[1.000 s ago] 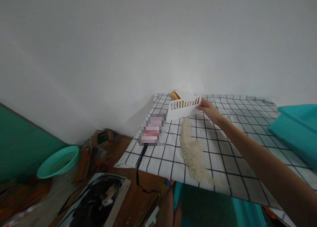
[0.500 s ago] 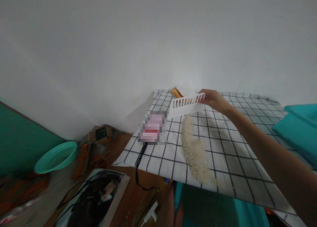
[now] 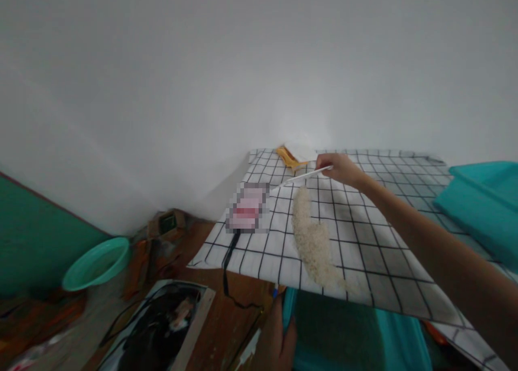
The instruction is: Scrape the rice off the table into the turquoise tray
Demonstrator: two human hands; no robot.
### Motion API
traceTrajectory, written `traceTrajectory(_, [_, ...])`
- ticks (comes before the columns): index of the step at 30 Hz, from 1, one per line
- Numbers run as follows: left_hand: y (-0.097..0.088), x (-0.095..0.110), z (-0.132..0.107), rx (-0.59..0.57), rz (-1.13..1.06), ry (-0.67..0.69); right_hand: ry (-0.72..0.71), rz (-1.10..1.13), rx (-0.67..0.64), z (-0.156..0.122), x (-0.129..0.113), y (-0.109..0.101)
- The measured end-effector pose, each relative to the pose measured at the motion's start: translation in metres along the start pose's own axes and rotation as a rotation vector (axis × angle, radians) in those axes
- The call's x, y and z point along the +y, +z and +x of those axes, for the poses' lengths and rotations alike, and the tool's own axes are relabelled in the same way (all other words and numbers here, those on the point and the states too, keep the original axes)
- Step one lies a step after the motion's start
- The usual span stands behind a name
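Observation:
My right hand (image 3: 339,169) pinches one end of a thin white slotted plastic piece (image 3: 297,178), now seen nearly edge-on above the table. Just below it, a long strip of loose rice grains (image 3: 313,241) runs across the checkered tablecloth (image 3: 279,252) toward the near edge. Low in the view, my left hand (image 3: 277,336) grips the left rim of a teal plastic bin (image 3: 289,306), thumb and fingers on either side of the wall. The bin sits under the table's near edge, below the rice. Its lower part is out of view.
A blurred-out pink item (image 3: 247,208) lies on the cloth's left, a black strap (image 3: 230,255) hanging from it. An orange packet (image 3: 287,158) lies at the back by the wall. Another teal container (image 3: 485,209) stands right. A green basin (image 3: 99,263) and framed picture (image 3: 204,311) are lower left.
The white plastic piece has tilted from showing its slotted face to nearly edge-on, and my right hand has turned with it. My left hand stays on the bin's rim. The view has shifted slightly.

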State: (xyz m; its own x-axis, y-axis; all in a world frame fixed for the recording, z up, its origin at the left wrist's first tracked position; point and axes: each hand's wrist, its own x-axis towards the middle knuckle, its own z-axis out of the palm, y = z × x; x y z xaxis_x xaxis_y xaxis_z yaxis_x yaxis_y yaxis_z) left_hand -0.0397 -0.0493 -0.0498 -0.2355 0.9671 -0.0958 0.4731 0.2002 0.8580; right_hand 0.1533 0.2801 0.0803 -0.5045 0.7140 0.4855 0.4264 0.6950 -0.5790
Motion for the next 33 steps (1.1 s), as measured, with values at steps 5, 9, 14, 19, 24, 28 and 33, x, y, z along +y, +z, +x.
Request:
traceTrajectory(5, [-0.007, 0.009, -0.001, -0.018, -0.031, 0.004, -0.032, -0.086, -0.139, -0.016, -0.019, 0.0])
traceTrajectory(9, [-0.012, 0.018, -0.002, -0.074, -0.074, 0.015, -0.061, -0.101, -0.174, -0.028, -0.023, -0.003])
traceTrajectory(14, [-0.015, 0.023, -0.002, -0.058, -0.1, 0.007, -0.094, -0.042, -0.197, -0.044, -0.022, -0.007])
traceTrajectory(19, [-0.018, 0.027, -0.006, -0.071, -0.198, -0.012, -0.104, 0.039, -0.216, -0.062, -0.021, -0.009])
traceTrajectory(24, [-0.021, 0.031, -0.008, -0.09, -0.252, -0.03, -0.096, 0.083, -0.213, -0.081, -0.022, -0.016])
traceTrajectory(28, [-0.019, 0.026, -0.006, -0.107, -0.279, -0.089, -0.088, 0.084, -0.208, -0.093, -0.026, -0.022])
traceTrajectory(33, [-0.008, 0.01, -0.003, -0.134, -0.313, -0.226, -0.088, 0.094, -0.211, -0.108, -0.029, -0.028])
